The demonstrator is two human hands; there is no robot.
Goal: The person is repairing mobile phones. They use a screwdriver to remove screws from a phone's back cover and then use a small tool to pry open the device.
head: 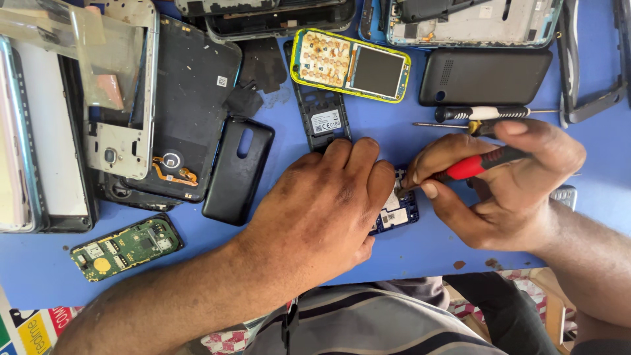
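Screwdriver (476, 164) on blue board (397, 210) (fingers clamped)

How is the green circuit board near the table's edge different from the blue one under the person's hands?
The green circuit board lies bare and untouched at the edge of the blue table; the blue circuit board is mostly hidden under the left hand. The green one shows whole, the blue only in part. The right hand points a red-handled screwdriver at the blue board, not the green. Both lie flat, components up.
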